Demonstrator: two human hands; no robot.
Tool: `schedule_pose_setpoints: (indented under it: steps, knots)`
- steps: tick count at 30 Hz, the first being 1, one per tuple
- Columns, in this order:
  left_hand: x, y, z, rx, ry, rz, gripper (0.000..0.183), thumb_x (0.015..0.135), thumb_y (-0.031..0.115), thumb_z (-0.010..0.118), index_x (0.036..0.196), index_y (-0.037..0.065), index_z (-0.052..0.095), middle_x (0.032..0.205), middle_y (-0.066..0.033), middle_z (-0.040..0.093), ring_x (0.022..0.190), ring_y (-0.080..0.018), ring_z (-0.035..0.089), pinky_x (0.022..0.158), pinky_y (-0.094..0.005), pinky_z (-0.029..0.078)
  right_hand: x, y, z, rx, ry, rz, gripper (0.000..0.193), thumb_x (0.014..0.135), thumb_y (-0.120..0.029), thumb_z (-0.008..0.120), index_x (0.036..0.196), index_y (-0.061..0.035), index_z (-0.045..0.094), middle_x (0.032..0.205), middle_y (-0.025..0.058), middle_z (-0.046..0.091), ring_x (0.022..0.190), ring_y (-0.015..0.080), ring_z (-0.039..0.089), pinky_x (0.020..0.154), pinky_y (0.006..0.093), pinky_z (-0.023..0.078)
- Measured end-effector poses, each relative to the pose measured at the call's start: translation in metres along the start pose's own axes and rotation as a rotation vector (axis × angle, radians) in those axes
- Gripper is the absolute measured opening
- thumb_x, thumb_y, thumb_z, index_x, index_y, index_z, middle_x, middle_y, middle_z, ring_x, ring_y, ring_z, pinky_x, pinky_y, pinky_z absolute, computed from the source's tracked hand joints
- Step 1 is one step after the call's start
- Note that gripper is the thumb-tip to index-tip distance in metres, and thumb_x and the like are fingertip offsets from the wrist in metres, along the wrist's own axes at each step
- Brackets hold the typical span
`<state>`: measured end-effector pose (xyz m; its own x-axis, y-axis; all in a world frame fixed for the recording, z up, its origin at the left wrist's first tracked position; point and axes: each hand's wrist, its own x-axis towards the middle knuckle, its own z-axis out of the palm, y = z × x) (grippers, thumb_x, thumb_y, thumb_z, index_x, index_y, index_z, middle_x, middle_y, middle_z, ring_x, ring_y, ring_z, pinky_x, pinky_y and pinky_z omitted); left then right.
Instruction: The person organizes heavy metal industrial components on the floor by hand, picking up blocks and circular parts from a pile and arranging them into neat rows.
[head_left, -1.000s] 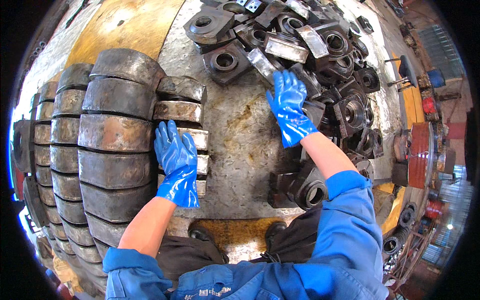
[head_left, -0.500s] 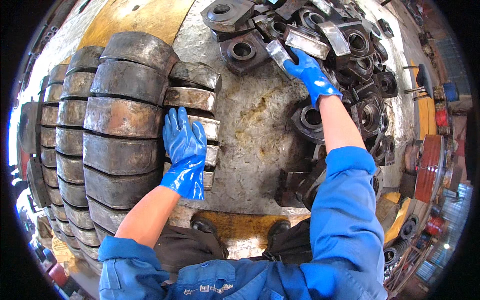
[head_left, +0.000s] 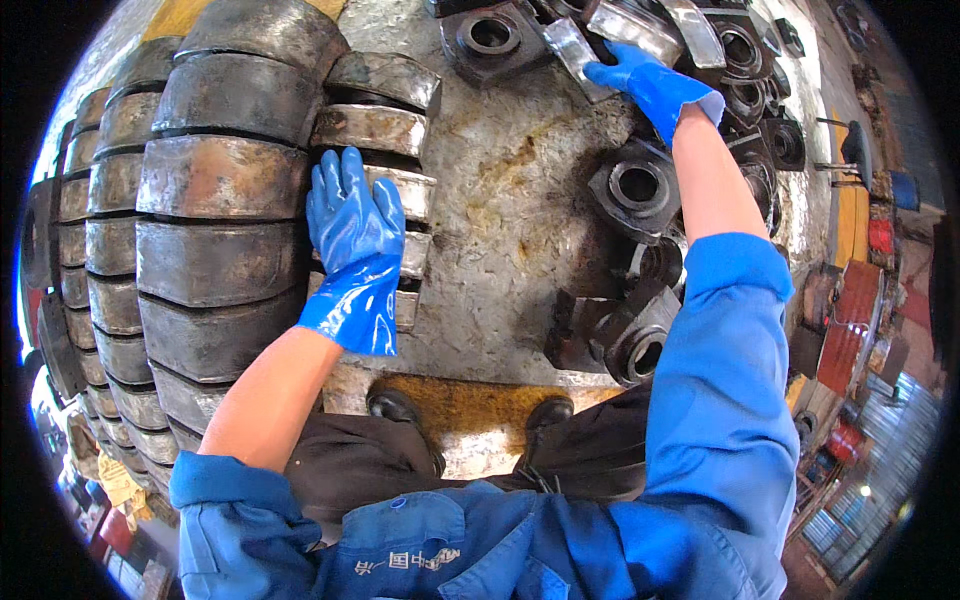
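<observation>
Head view: white writing (head_left: pixel 410 560) sits on one blue jacket (head_left: pixel 610 550), bottom of the frame. Two blue gloves (head_left: pixel 355 310) cover the hands. Left of the middle, the left hand (head_left: pixel 355 215) lies with straight, open fingers on a row showing five metal blocks (head_left: pixel 372 128). Near the top, right of the middle, the right hand (head_left: pixel 650 85) is at one shiny block (head_left: pixel 572 50); whether its fingers grip cannot be told.

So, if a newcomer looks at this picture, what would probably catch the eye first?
Probably the glossy blue gloves: the left hand is spread over a short row of metal blocks, while the right hand is at the jumbled pile of bored metal blocks at upper right. Next, perhaps, the big rows of dark metal blocks filling the left side.
</observation>
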<state>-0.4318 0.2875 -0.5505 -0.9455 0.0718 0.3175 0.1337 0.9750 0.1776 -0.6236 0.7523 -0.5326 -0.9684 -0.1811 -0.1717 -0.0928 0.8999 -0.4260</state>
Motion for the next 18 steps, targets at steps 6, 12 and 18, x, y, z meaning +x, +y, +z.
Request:
schedule_pose_setpoints:
  steps: [6,12,18]
  knots:
    - [0.0,0.001,-0.001,-0.008,-0.003,-0.013,0.061,0.107,0.035,0.059,0.154,-0.003,0.054,0.156,-0.0372,0.054,0.14,-0.0568,0.054,0.118,-0.0614,0.044,-0.013,-0.014,0.007,0.536,-0.059,0.346,0.096,0.091,-0.053,0.085,0.164,-0.0014,0.049,0.156,0.0209,0.06,0.137,0.0309,0.061,0.113,0.0432,0.051]
    - [0.007,0.016,0.0,-0.027,0.026,-0.009,0.058,0.106,0.035,0.06,0.15,-0.002,0.057,0.153,-0.0352,0.057,0.136,-0.0549,0.057,0.113,-0.0599,0.048,-0.009,0.005,-0.003,0.036,-0.099,0.368,0.088,0.092,-0.071,0.071,0.15,-0.0042,0.065,0.139,0.0192,0.073,0.131,0.0338,0.067,0.113,0.05,0.047]
    - [0.005,0.015,0.002,-0.029,0.019,-0.019,0.059,0.105,0.035,0.061,0.152,-0.001,0.057,0.155,-0.0345,0.056,0.141,-0.053,0.055,0.117,-0.0595,0.045,-0.026,-0.047,0.024,0.138,-0.298,0.32,0.071,0.094,-0.062,0.071,0.135,-0.0039,0.076,0.135,0.0214,0.075,0.122,0.0378,0.071,0.107,0.0481,0.052]
